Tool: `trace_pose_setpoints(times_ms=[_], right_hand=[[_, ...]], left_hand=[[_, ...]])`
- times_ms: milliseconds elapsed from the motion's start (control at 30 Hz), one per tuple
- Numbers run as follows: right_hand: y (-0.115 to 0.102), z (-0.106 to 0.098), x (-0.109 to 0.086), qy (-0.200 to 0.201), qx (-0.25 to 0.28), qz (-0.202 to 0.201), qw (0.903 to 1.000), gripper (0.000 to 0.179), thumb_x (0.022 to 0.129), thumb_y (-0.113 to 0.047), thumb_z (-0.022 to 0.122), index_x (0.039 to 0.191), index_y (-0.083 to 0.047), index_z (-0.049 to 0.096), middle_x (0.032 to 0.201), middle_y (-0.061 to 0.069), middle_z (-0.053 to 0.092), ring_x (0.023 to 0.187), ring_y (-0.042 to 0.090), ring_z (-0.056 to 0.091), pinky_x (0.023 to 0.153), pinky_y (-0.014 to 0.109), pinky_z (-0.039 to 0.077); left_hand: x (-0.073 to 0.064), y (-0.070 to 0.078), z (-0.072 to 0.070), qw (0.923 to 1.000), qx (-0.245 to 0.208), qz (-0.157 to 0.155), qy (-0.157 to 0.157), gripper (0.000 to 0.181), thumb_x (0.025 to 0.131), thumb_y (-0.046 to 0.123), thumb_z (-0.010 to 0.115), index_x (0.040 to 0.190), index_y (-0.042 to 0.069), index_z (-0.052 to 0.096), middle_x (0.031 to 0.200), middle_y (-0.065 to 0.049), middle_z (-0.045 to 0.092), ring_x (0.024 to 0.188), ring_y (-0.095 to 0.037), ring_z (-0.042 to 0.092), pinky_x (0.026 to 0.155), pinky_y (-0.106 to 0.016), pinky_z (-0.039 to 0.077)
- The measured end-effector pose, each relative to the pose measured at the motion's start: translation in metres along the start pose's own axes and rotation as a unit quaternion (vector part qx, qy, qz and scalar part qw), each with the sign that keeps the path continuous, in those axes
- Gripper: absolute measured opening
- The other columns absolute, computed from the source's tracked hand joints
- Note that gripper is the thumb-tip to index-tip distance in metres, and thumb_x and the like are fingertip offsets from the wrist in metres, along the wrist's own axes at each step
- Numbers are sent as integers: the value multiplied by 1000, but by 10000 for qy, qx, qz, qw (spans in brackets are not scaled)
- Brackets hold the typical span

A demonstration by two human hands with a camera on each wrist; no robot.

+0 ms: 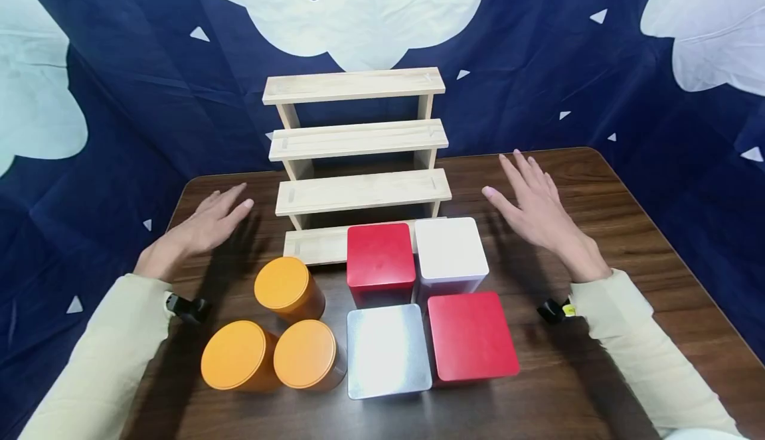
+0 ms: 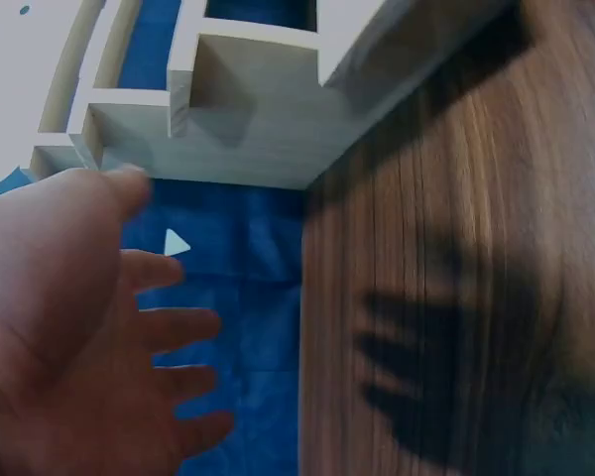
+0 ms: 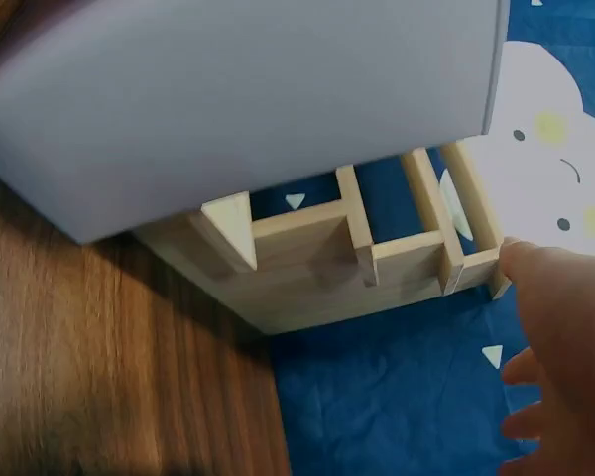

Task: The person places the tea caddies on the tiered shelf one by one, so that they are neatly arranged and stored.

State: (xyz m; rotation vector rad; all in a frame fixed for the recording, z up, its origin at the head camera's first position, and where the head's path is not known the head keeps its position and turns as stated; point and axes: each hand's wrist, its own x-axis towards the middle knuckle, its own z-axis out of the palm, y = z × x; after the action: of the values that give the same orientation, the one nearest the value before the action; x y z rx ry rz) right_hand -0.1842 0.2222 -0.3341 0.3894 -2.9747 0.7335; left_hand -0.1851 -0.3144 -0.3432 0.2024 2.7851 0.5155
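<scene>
My left hand (image 1: 206, 223) hovers over the table left of a four-step wooden display rack (image 1: 363, 190), its fingers extended and holding nothing. To the rack's right, my right hand (image 1: 534, 208) is raised with fingers spread, also holding nothing. Between my arms stand three round orange-lidded tins (image 1: 234, 356) at the left. Square tins are grouped to their right: a red one (image 1: 380, 255), a white one (image 1: 451, 247), a silver one (image 1: 388, 352) and another red one (image 1: 473, 336). In the right wrist view the white tin (image 3: 248, 109) looms large before the rack.
The dark wooden table (image 1: 574, 387) has rounded far corners. Behind and beside it hangs a navy cloth (image 1: 526, 62) with white clouds and small triangles. The back red and white tins overlap the rack's lowest step in the head view.
</scene>
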Motion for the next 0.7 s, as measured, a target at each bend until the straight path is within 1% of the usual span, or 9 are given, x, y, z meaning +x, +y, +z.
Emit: trace_pose_setpoints(times_ms=[100, 200, 267, 367, 433, 533, 633, 700], right_hand=[[-2, -1, -3, 98, 393, -374, 9985, 70, 97, -52, 44, 153, -19, 18, 161, 6, 7, 148, 30, 2, 115, 60, 7], [-6, -3, -6, 89, 704, -787, 9944, 66, 97, -44, 50, 152, -21, 23, 160, 4, 13, 147, 27, 10, 115, 58, 15], [-10, -4, -9, 92, 824, -1015, 9914, 63, 97, -40, 52, 151, -20, 26, 159, 4, 17, 146, 26, 16, 114, 56, 19], [-16, -7, -14, 114, 911, -1252, 9879, 59, 97, -35, 54, 149, -21, 30, 156, 5, 25, 144, 25, 24, 113, 55, 23], [-21, -8, -18, 80, 1001, -1353, 9857, 57, 97, -32, 56, 148, -22, 33, 154, 4, 31, 142, 24, 28, 110, 54, 29], [-27, -9, -23, -68, 1141, -1527, 9816, 55, 96, -28, 58, 146, -24, 37, 150, 1, 37, 138, 21, 34, 106, 52, 36], [-32, -9, -28, -249, 1304, -1692, 9766, 55, 94, -24, 61, 145, -23, 40, 147, 0, 42, 134, 21, 40, 103, 51, 40], [-34, -9, -31, -352, 1403, -1786, 9732, 55, 93, -21, 63, 144, -22, 42, 146, 0, 44, 133, 21, 42, 104, 51, 38]], left_hand=[[0, 2, -1, 9996, -158, 144, -163, 74, 101, 52, 29, 150, -1, 13, 153, -31, 16, 140, -51, 13, 110, -65, 15], [0, 2, 1, 9988, -356, 288, -154, 68, 101, 48, 37, 146, -2, 27, 147, -30, 31, 134, -47, 32, 105, -62, 29], [0, 2, 3, 9976, -587, 359, -101, 62, 100, 45, 41, 142, 0, 35, 142, -27, 41, 127, -43, 42, 101, -58, 36], [1, 1, 6, 9907, -1245, 497, -216, 53, 101, 36, 45, 138, -1, 40, 133, -25, 51, 119, -37, 51, 97, -49, 45], [3, 0, 8, 9816, -1778, 543, -430, 49, 101, 28, 46, 137, -5, 40, 129, -27, 54, 113, -34, 57, 93, -43, 51], [6, 1, 11, 9614, -2552, 506, -897, 45, 101, 18, 46, 135, -11, 37, 124, -31, 56, 105, -28, 63, 89, -37, 53], [8, 4, 15, 9400, -3122, 340, -1333, 45, 99, 11, 49, 134, -14, 34, 123, -31, 56, 103, -25, 64, 92, -38, 52], [10, 7, 18, 9265, -3420, 205, -1558, 47, 97, 8, 51, 135, -14, 32, 122, -29, 56, 106, -27, 63, 96, -41, 49]])
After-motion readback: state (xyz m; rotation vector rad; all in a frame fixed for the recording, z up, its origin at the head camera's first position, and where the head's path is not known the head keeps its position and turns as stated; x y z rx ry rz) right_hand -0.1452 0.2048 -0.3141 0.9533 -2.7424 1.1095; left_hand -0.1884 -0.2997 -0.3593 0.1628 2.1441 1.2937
